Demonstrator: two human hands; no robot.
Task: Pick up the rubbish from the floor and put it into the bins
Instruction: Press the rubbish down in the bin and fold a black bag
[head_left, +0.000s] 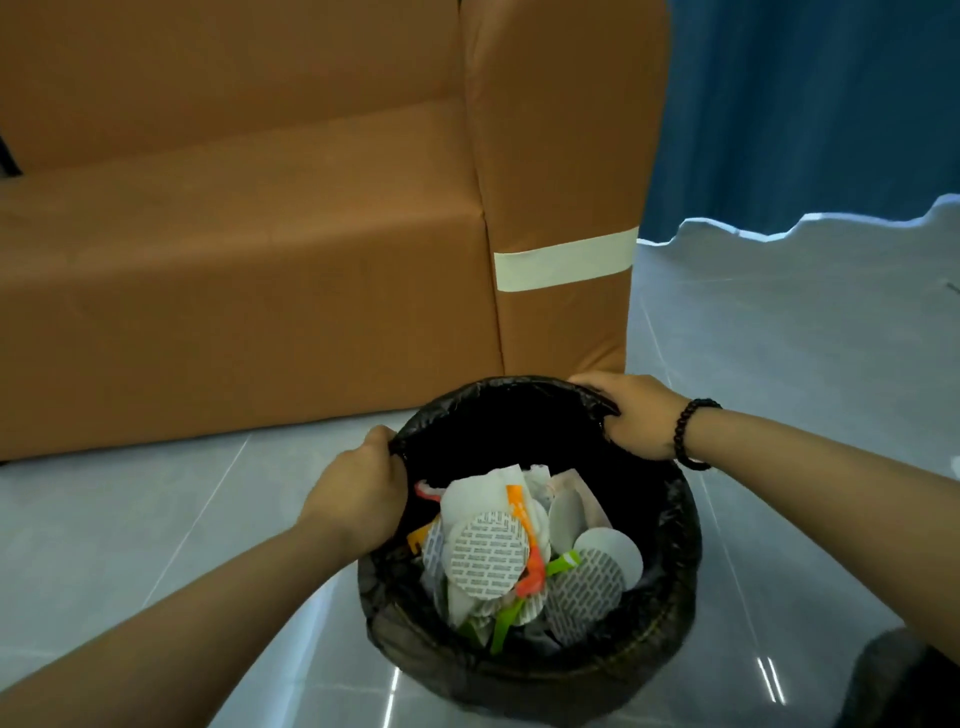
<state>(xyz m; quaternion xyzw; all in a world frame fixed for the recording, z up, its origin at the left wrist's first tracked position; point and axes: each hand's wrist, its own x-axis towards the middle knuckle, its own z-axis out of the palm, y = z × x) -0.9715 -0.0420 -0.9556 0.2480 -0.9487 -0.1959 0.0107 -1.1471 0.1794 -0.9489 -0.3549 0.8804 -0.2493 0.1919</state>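
Note:
A round bin (644, 644) lined with a black plastic bag stands on the grey tiled floor in front of me. Inside lies rubbish (498, 556): white round paper discs with grey print, crumpled white paper, and orange and green plastic strips. My left hand (358, 493) grips the bag's edge at the bin's left rim. My right hand (639, 415), with a dark bead bracelet on the wrist, grips the bag's edge at the far right rim. Both hands hold the liner pulled up over the rim.
A brown sofa (260, 234) with a strip of pale tape (566, 260) on its armrest stands right behind the bin. A blue curtain (805, 104) hangs at the right. Glossy floor tiles (779, 338) stretch to the right. A dark object (914, 680) shows at the bottom right corner.

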